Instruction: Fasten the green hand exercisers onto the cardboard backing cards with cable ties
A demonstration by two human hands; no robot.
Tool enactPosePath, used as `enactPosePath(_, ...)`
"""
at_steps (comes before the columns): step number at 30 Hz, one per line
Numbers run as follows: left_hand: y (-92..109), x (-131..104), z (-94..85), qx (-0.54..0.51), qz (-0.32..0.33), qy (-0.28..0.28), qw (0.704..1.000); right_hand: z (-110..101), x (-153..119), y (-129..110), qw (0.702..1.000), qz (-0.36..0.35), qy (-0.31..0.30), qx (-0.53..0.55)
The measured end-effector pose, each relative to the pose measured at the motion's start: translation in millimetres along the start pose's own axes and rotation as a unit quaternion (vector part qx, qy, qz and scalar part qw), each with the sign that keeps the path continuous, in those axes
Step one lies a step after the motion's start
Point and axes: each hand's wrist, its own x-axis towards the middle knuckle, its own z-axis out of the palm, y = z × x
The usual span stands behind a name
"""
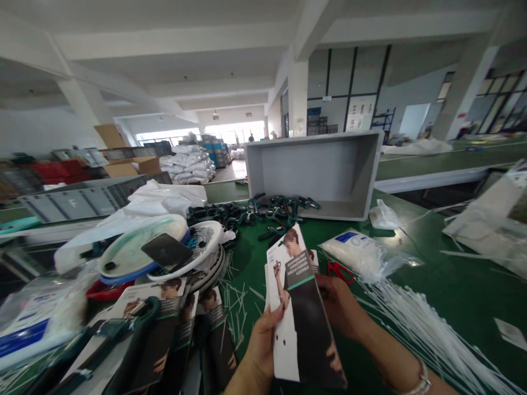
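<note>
My left hand (263, 340) is closed on the left edge of a black-and-white printed card (308, 307), its thumb on the front; at least one more card lies behind it. My right hand (340, 307) is at the card's right edge, with its fingertips hidden behind it. Small holes show in the card's white part. At the lower left lie several similar cards (218, 323) with dark green hand grips (119, 340) on them.
An upended grey crate (308, 175) stands behind a pile of dark grips (222, 214). Round trays (144, 247) are stacked at left. White cable ties (428, 329), red scissors (340, 271) and a plastic bag (356, 249) lie at right on the green table (255, 258).
</note>
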Motion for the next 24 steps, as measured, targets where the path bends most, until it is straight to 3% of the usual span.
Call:
enactPosePath(4, -7, 0, -4.5, -0.038, -0.056, -0.087, 0.994, -5, -6, -16, 0.980, -0.056, -0.092, -0.164)
enactPosePath(8, -9, -2, -8.4, -0.146, 0.003, -0.068, 0.987, -3, -6, -28, 0.949, -0.108, -0.142, -0.259)
enactPosePath(15, -10, -4, -21.8, -0.226, -0.012, -0.006, 0.974, 1, -6, -24, 0.924, -0.158, -0.137, -0.319)
enactPosePath(24, -11, -3, -18.7, -0.325, -0.032, -0.015, 0.945, 1, -4, -22, 0.918, -0.168, -0.111, -0.340)
